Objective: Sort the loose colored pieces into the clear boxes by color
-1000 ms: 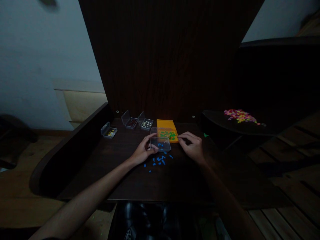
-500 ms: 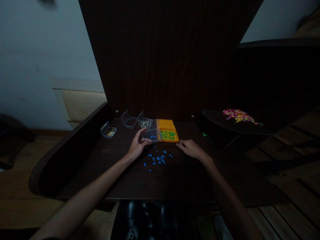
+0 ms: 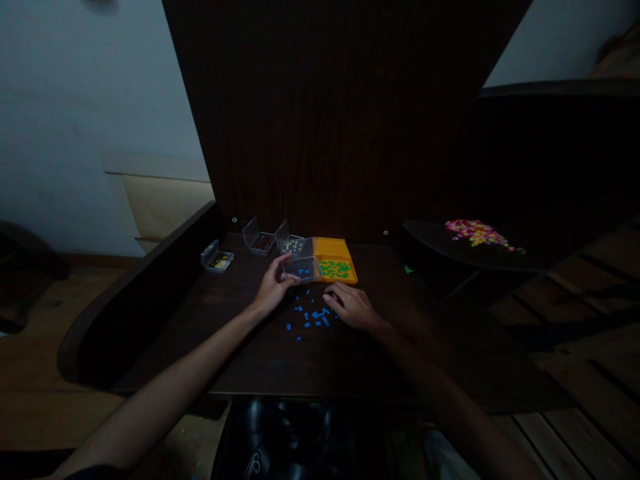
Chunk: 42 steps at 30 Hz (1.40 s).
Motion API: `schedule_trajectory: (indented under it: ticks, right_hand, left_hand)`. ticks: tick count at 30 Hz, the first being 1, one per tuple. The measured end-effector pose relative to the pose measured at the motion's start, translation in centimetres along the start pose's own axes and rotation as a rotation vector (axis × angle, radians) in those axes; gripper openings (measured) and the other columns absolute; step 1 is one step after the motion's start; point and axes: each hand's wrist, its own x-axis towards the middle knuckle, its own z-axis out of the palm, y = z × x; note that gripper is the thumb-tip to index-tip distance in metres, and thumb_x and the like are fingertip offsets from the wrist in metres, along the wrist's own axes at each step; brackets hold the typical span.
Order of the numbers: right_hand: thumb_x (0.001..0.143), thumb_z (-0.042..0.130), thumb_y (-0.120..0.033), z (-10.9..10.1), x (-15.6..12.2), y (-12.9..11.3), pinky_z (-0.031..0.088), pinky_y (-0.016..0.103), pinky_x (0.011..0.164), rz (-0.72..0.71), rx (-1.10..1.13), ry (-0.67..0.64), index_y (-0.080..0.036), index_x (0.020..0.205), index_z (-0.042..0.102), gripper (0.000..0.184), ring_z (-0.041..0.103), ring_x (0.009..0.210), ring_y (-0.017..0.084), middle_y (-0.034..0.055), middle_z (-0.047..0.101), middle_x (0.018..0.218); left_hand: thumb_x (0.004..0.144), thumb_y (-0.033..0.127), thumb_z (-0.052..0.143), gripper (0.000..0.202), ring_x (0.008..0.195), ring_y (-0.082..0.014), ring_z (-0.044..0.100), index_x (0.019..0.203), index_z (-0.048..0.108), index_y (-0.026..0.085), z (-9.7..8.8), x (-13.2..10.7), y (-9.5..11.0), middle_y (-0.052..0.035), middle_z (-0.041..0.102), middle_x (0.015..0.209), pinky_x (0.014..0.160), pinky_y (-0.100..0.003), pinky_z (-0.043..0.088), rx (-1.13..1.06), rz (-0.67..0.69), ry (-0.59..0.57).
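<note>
Right hand [image 3: 351, 308] has moved in by the blue bits [image 3: 318, 324], so they're reachable (can't tell if fingertips meet), while left hand [image 3: 271, 288] clamps the clear case [image 3: 311, 266].

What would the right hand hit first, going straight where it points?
Likely the clear box in the left hand; depth is unclear, so the right hand might brush blue pieces first.

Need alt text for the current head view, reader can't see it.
A person's left hand holds an open, clear plastic box; the right hand is by small blue pieces scattered on a dark wooden tabletop. Beyond the hands lies an open orange plastic case containing small green pieces; a pink-and-yellow heap sits at right.
</note>
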Motion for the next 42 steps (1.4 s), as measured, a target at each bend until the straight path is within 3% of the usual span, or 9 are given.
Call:
schedule_trajectory:
  ticks: [4,9,16,20,24,27,31,35,42]
  right_hand:
    - [0.095,0.039,-0.049,0.7,0.0,-1.4,0.042,0.033,0.084,0.029,-0.165,-0.113,-0.021,0.114,0.056,0.037,0.06,0.099,0.022,0.0084,0.061,0.116]
    - [0.094,0.041,-0.051,-0.1,0.2,-1.2,0.041,0.033,0.085,-0.062,-0.099,-0.226,-0.021,0.109,0.057,0.038,0.06,0.099,0.022,0.0076,0.065,0.108]
    - [0.07,0.069,-0.061,-1.6,0.1,-0.1,0.043,0.03,0.08,-0.138,0.047,-0.318,-0.023,0.11,0.059,0.056,0.059,0.093,0.022,0.0047,0.064,0.103]
    - [0.077,0.066,-0.056,-1.5,0.1,-0.1,0.041,0.026,0.071,-0.133,0.048,-0.317,-0.022,0.105,0.059,0.044,0.057,0.08,0.017,0.0012,0.061,0.087]
    - [0.083,0.063,-0.048,-1.4,0.3,0.0,0.038,0.024,0.066,-0.146,0.058,-0.301,-0.02,0.1,0.059,0.033,0.053,0.072,0.014,-0.0014,0.056,0.08]
    - [0.086,0.06,-0.042,-1.5,0.3,0.2,0.036,0.023,0.065,-0.152,0.052,-0.309,-0.02,0.095,0.059,0.024,0.053,0.071,0.013,-0.0016,0.056,0.079]
    - [0.092,0.052,-0.035,-1.6,0.1,0.2,0.039,0.025,0.069,-0.146,0.034,-0.294,-0.02,0.096,0.059,0.017,0.055,0.077,0.015,0.0011,0.06,0.085]
    - [0.094,0.046,-0.03,-1.6,-0.1,0.1,0.043,0.028,0.078,-0.172,0.013,-0.282,-0.02,0.096,0.058,0.015,0.058,0.087,0.017,0.0044,0.063,0.095]
    - [0.096,0.044,-0.026,-1.4,-0.3,0.1,0.044,0.029,0.081,-0.196,-0.075,-0.271,-0.02,0.1,0.059,0.017,0.057,0.093,0.018,0.0059,0.063,0.1]
  left_hand:
    - [0.058,0.012,0.068,0.064,0.069,-0.0115,0.066,0.12,0.052,0.021,0.0,0.0,0.0,-0.0044,0.065,0.108,0.077,-0.029,0.052,-0.003,0.004,0.008]
    - [0.059,0.014,0.068,0.066,0.069,-0.012,0.066,0.122,0.051,0.021,-0.1,0.0,0.2,-0.0016,0.067,0.1,0.077,-0.029,0.051,0.008,0.0,0.014]
    - [0.059,0.015,0.069,0.067,0.07,-0.0134,0.066,0.124,0.051,0.02,-0.4,0.2,0.3,-0.0035,0.067,0.104,0.08,-0.031,0.052,0.021,0.0,0.033]
    - [0.061,0.014,0.067,0.067,0.071,-0.0137,0.066,0.125,0.05,0.02,-0.5,0.2,0.4,-0.0033,0.067,0.101,0.08,-0.03,0.051,0.02,-0.006,0.028]
    - [0.06,0.013,0.068,0.064,0.073,-0.0127,0.066,0.121,0.053,0.021,-0.5,0.1,0.7,-0.0064,0.06,0.12,0.078,-0.029,0.052,0.016,-0.003,0.038]
    - [0.06,0.014,0.069,0.064,0.073,-0.0126,0.066,0.121,0.053,0.021,-0.5,0.1,0.7,-0.0068,0.059,0.121,0.078,-0.029,0.053,0.011,-0.003,0.038]
    - [0.06,0.013,0.069,0.064,0.07,-0.0123,0.066,0.121,0.054,0.021,-0.5,0.1,0.6,-0.0056,0.063,0.114,0.078,-0.03,0.053,0.015,-0.02,0.039]
    - [0.059,0.013,0.07,0.063,0.07,-0.0119,0.066,0.12,0.055,0.022,-0.5,0.1,0.5,-0.0052,0.062,0.116,0.077,-0.029,0.053,0.014,-0.012,0.04]
    - [0.059,0.015,0.069,0.063,0.07,-0.0118,0.065,0.12,0.054,0.02,-0.6,0.3,0.5,-0.0062,0.06,0.117,0.077,-0.03,0.052,0.012,-0.028,0.049]
